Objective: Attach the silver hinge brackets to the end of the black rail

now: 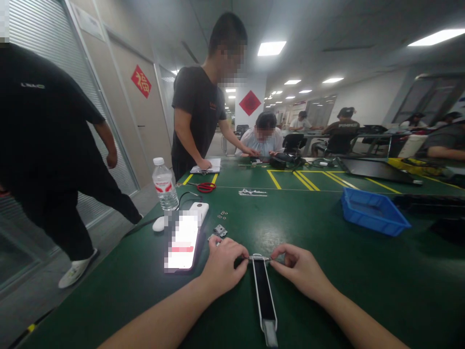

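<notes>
A long narrow black strip with a pale metal frame (pixel 264 295) lies on the green table mat (pixel 308 223), running towards me. My left hand (pixel 223 264) is closed in a pinch at the left side of the strip's far end. At the right side of that same end, my right hand (pixel 300 266) pinches too. Between the two sets of fingertips a thin metal piece (pixel 260 258) crosses the end of the strip. Small metal hinges (pixel 219 230) and screws (pixel 222 214) lie just beyond my left hand.
A lit phone (pixel 182 242), white power bank (pixel 199 210), white mouse (pixel 158 223) and water bottle (pixel 165 185) sit left. A blue bin (pixel 374 212) stands right, red scissors (pixel 205 187) further back. One person stands at the table's far left corner; another walks at left.
</notes>
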Motion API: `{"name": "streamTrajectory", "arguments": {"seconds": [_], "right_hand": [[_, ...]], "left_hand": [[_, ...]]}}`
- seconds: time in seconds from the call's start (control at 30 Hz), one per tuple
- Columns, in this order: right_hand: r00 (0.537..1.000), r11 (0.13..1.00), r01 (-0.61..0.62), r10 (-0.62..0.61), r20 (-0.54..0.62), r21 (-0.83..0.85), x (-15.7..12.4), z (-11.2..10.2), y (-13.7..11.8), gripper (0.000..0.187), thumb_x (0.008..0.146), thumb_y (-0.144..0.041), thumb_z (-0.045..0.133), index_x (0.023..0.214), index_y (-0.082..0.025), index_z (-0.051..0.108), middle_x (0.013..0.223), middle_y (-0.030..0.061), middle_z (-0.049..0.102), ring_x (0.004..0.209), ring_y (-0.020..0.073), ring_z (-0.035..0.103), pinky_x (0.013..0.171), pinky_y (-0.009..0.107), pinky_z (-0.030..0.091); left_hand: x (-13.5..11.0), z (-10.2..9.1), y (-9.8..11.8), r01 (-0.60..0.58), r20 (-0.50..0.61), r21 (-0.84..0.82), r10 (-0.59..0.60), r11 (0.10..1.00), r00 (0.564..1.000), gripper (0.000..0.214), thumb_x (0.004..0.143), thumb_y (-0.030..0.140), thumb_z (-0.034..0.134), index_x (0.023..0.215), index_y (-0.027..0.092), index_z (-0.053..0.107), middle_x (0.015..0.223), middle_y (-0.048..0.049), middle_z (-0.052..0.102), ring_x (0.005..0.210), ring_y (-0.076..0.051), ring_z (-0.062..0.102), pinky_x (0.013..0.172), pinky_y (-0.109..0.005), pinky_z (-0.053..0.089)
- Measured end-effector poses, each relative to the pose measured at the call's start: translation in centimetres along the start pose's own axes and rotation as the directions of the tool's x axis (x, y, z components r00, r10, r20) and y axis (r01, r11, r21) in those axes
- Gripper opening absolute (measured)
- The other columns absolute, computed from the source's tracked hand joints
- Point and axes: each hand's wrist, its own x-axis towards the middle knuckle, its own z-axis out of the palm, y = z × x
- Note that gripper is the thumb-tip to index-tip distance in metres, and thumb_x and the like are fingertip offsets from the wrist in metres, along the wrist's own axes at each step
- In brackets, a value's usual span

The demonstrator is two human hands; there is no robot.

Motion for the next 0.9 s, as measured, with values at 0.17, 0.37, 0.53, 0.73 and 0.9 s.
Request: {"name": "streamTrajectory", "arguments": {"seconds": [0.17, 0.37, 0.53, 0.73, 0.9], "right_hand": [[1.0, 0.999, 0.028, -0.028, 0.006, -0.026, 0.1, 0.06, -0.17, 0.012, 0.077, -0.029, 0.06, 0.081, -0.018, 0.064, 0.052, -0.0055, 0.045, 0.05, 0.011, 0.043, 0.049, 0.022, 0.034], [0.998, 0.997, 0.068, -0.068, -0.008, -0.043, 0.09, 0.06, -0.47, 0.011, 0.077, -0.026, 0.059, 0.082, -0.017, 0.065, 0.055, -0.0044, 0.047, 0.051, 0.0116, 0.045, 0.051, 0.022, 0.035], [0.995, 0.994, 0.096, -0.097, -0.016, -0.062, 0.07, 0.11, -0.5, 0.009, 0.078, -0.025, 0.059, 0.081, -0.018, 0.065, 0.057, -0.0038, 0.049, 0.052, 0.0119, 0.046, 0.052, 0.023, 0.037], [0.992, 0.991, 0.122, -0.123, -0.026, -0.061, 0.12, 0.48, -0.23, 0.01, 0.079, -0.026, 0.06, 0.082, -0.019, 0.066, 0.059, -0.003, 0.053, 0.052, 0.0113, 0.046, 0.051, 0.023, 0.037], [0.989, 0.987, 0.14, -0.143, -0.033, -0.078, 0.13, 0.54, -0.26, 0.009, 0.079, -0.026, 0.061, 0.08, -0.019, 0.067, 0.062, -0.0023, 0.055, 0.053, 0.0115, 0.047, 0.053, 0.023, 0.038]], "left_hand": [[-0.01, 0.25, -0.29, -0.018, -0.018, 0.001, 0.018, 1.0, 1.0, 0.01, 0.079, 0.013, 0.057, 0.079, 0.022, 0.062, 0.082, 0.0022, 0.069, 0.086, -0.019, 0.059, 0.087, -0.043, 0.026], [-0.03, 0.14, -0.3, -0.013, -0.006, -0.011, 0.013, 1.0, 1.0, 0.009, 0.079, 0.013, 0.057, 0.08, 0.021, 0.062, 0.082, 0.0019, 0.069, 0.086, -0.02, 0.059, 0.087, -0.043, 0.026], [0.01, 0.23, -0.18, -0.001, -0.006, 0.002, 0.001, 1.0, 1.0, 0.009, 0.078, 0.014, 0.058, 0.079, 0.021, 0.062, 0.082, 0.0021, 0.069, 0.087, -0.019, 0.059, 0.087, -0.042, 0.026], [0.1, 0.08, -0.05, -0.013, -0.001, -0.002, 0.013, 1.0, 1.0, 0.008, 0.079, 0.015, 0.056, 0.079, 0.021, 0.061, 0.083, 0.0009, 0.069, 0.087, -0.019, 0.059, 0.087, -0.042, 0.028], [0.1, 0.08, 0.01, -0.008, -0.001, 0.006, 0.008, 1.0, 1.0, 0.009, 0.079, 0.014, 0.056, 0.079, 0.022, 0.062, 0.083, 0.0013, 0.069, 0.086, -0.02, 0.059, 0.087, -0.042, 0.028]]}}
